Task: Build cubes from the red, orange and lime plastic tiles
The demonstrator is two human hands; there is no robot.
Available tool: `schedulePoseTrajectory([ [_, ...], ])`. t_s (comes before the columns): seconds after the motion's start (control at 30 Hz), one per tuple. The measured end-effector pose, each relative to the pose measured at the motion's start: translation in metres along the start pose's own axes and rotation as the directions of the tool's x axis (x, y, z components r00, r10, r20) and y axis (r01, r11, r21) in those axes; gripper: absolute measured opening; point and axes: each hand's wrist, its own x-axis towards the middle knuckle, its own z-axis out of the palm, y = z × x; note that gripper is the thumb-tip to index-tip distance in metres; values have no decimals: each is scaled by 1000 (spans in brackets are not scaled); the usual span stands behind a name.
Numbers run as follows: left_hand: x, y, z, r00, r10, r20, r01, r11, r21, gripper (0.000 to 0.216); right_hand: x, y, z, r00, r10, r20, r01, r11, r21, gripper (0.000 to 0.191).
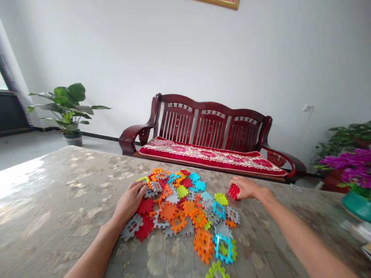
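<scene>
We locate the work on a patterned table (81,189), where a pile of flat toothed plastic pieces (189,208) lies at the centre between the two hands. The pieces overlap in several layers; we count orange, grey, red, blue and yellow-green among them, some solid and some with openings.

Left hand (130,201): we find it palm down at the left side of the pile, fingers bent and close together, fingertips at the pile's far left part. We cannot tell whether it has hold of a piece. Just beside it, on the right, lies a solid red piece (145,206); a grey lattice piece (132,227) lies next to the wrist.

Right hand (245,188): we find it at the far right of the pile, fingers curled closed around a bunch of red pieces (234,191). A yellow-green piece (221,199) lies near this bunch, to its left.

At the near end of the pile we note a blue frame piece (222,248), with an orange piece (203,246) to its left and a green piece (216,269) nearer to us.

Beyond the table we see a dark red wooden bench (210,125) with a red patterned cushion (208,154). A potted plant (69,102) stands far left; purple flowers (355,168) show at the right edge.
</scene>
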Motion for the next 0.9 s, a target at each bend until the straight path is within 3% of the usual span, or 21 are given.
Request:
schedulePoseTrajectory([
  [0.07,0,0,0,1000,0,-5,0,1000,-2,54,1,1,2,1000,15,4,-15,1000,16,47],
  [0.17,0,1,-1,1000,-9,-2,9,1000,-5,53,2,9,3,999,54,9,-55,990,133,77],
  [0.23,0,1,-1,1000,-10,1,10,1000,-6,53,2,19,4,994,95,-55,-76,955,287,93],
  [0.3,-1,1,-1,1000,-7,-2,7,1000,-6,53,0,30,7,962,205,-179,-96,871,481,96],
  [0.37,0,1,0,1000,-4,-9,4,1000,-4,52,-6,38,16,879,390,-273,-110,724,681,99],
  [0.43,0,0,1,1000,-5,-22,5,1000,0,51,-12,40,32,770,570,-287,-109,560,821,105],
  [0.5,0,0,1,1000,-5,-25,5,1000,6,51,-17,32,53,662,691,-290,-120,480,869,115],
  [0.57,0,0,1,1000,-8,-23,9,1000,13,51,-19,18,74,565,760,-322,-171,489,855,122],
  [0.67,0,2,0,1000,-15,-7,15,1000,16,53,-16,-6,96,488,798,-353,-251,516,819,122],
  [0.77,0,2,0,1000,-2,-2,2,1000,9,53,-9,-23,104,463,802,-377,-320,548,773,120],
  [0.9,0,-1,3,1000,16,-22,-16,1000,-3,51,-3,-29,104,492,784,-379,-372,583,722,120],
])
